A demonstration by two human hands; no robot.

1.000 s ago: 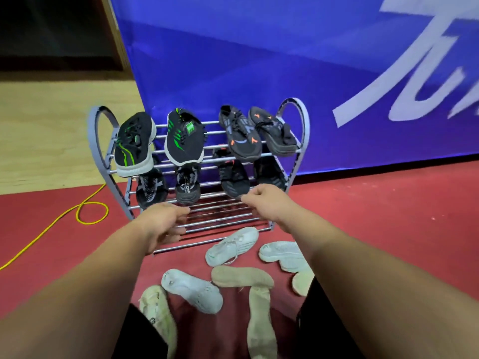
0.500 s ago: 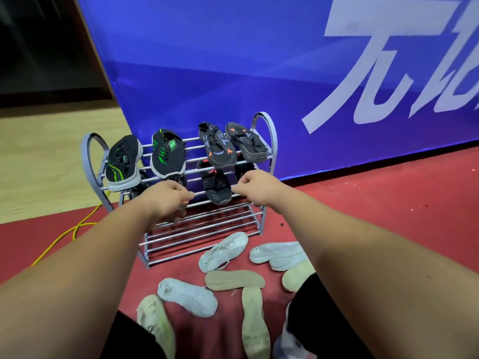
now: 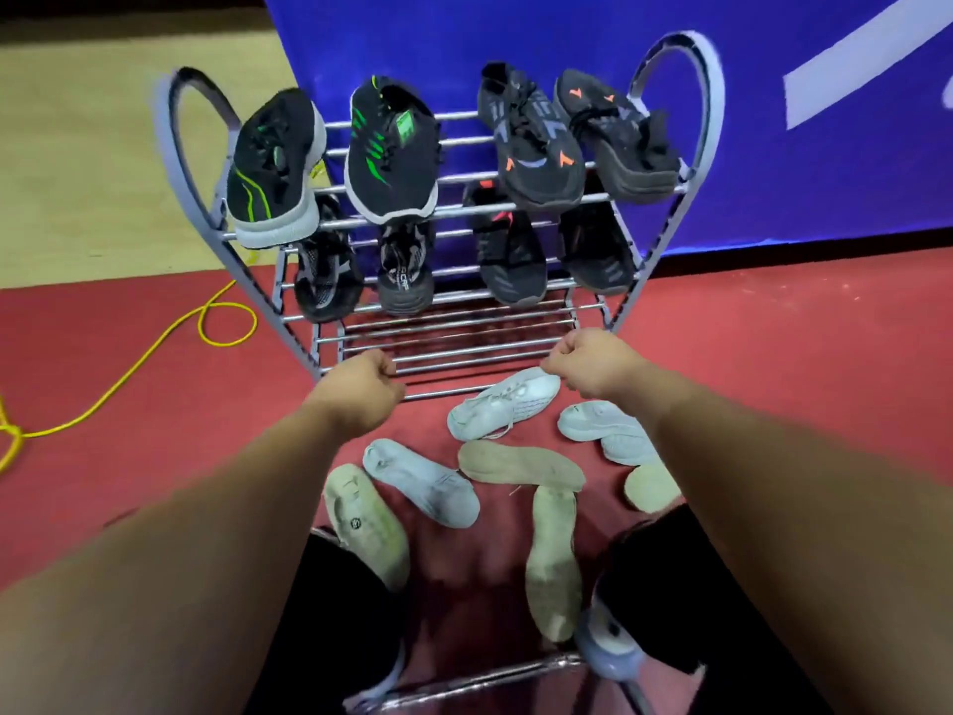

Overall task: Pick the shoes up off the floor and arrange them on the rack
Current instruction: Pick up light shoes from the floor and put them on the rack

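Starting at the left edge, a cable (image 3: pixel 129 374) loops across the floor (image 3: pixel 773 353) toward the left foot of the rack (image 3: pixel 686 59). A knee or foot catching it could tug the frame. On the top tier, upper middle of the frame, four black shoes (image 3: pixel 392 152) sit sloped with their toes past the front bar. The end shoe (image 3: pixel 276 167) at the left overhangs most, so a knock to the rack would likely slide it off. Four dark shoes (image 3: pixel 508 260) sit on the tier below.

The left hand (image 3: pixel 361 392) is at mid-frame over the left end of the lowest front bar, fingers curled in with nothing visibly held. Whether it touches the bar I cannot tell.

In the lower middle, the pale shoes lie scattered on the floor. These include a sole-up shoe (image 3: pixel 366 523), a white shoe (image 3: pixel 420 482), a tan sole (image 3: pixel 521 464) and a laced shoe (image 3: pixel 503 405) just in front of the rack. The right hand (image 3: pixel 593 366) hangs just above that shoe's toe, fingers also curled, gripping nothing I can see. A last shoe (image 3: pixel 603 428) lies partly under the right forearm.

The overturned ones need flipping first, or they will go on sole-up. The trailing lace could catch between the bars.
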